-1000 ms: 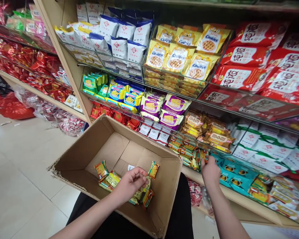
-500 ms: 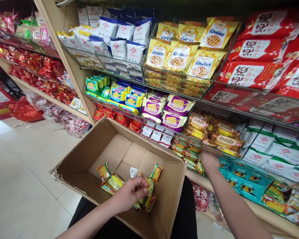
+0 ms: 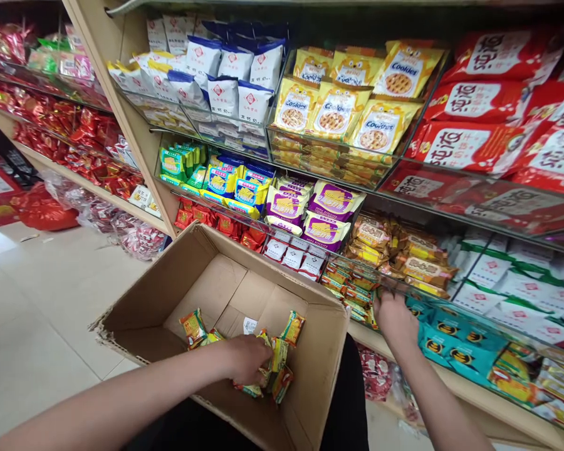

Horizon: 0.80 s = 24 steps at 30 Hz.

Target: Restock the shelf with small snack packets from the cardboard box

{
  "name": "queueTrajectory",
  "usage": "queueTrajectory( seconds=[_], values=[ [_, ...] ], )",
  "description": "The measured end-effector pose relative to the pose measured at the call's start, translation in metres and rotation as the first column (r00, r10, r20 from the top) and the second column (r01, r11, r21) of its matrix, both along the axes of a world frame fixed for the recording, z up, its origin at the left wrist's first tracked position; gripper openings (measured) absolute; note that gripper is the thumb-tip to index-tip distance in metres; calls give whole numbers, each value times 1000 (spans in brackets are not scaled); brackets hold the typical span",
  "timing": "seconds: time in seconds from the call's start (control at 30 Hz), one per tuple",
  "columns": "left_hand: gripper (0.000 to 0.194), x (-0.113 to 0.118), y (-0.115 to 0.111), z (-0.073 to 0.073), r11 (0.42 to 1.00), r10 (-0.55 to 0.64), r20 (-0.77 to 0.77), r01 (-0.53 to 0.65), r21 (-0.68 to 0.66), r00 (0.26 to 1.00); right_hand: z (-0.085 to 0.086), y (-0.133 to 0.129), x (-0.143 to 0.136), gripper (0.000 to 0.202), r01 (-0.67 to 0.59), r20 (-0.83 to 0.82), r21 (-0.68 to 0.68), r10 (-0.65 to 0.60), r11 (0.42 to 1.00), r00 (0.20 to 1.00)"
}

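My left hand [image 3: 249, 359] is down inside an open cardboard box [image 3: 136, 319], its fingers curled onto a small yellow-and-green snack packet [image 3: 264, 354] among several alike. Its fingertips are partly hidden by the packets. Another orange-and-green snack packet [image 3: 293, 327] lies at the right of the pile. My right hand [image 3: 395, 319] reaches into the lower shelf, at the right end of a row of similar small packets [image 3: 352, 291]. Its fingers are mostly hidden behind the shelf's clear front edge, so what they hold, if anything, does not show. The box rests on my lap.
Above stand clear bins of yellow cookie bags [image 3: 333, 113], white bags [image 3: 223, 97] and red bags [image 3: 474, 100]. Teal packets [image 3: 465, 341] lie right of my right hand. A wooden upright [image 3: 117, 106] divides the shelves. Red bags [image 3: 47, 207] sit on the tiled floor.
My left hand has gone from a raised pinch above the packets down into the pile. My right hand stays at the shelf and has shifted slightly. The view has moved a little.
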<state>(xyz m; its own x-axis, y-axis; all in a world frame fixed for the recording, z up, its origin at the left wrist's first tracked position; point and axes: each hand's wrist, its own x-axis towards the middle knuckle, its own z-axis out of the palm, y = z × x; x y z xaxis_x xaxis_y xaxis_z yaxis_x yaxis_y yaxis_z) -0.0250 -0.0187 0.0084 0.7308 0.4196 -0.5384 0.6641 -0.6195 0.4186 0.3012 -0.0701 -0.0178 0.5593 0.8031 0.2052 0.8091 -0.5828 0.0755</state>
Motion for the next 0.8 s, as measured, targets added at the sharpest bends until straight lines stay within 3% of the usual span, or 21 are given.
queueTrajectory(
  seconds=[0.1,0.2,0.27,0.37,0.57,0.8],
  values=[
    [37,15,7,-20,995,-85,-142,91,38,986,-15,-30,-31,32,-77,-100,197,98,977,990],
    [45,24,8,-38,988,-118,-217,136,70,969,-46,-62,-67,27,-201,-287,449,354,870,890],
    [52,26,6,-49,983,-116,-248,147,112,962,-68,-81,-89,24,-246,-356,495,453,833,818],
    [56,23,6,-61,972,-90,-292,147,182,952,-88,-99,-110,22,-234,-393,513,468,826,791],
    [24,13,23,-66,963,-66,-344,150,222,937,-90,-98,-111,24,-138,-466,530,424,836,777],
    [28,7,31,-60,961,-58,-375,154,230,925,-91,-91,-111,24,-71,-560,554,434,830,706]
  ],
)
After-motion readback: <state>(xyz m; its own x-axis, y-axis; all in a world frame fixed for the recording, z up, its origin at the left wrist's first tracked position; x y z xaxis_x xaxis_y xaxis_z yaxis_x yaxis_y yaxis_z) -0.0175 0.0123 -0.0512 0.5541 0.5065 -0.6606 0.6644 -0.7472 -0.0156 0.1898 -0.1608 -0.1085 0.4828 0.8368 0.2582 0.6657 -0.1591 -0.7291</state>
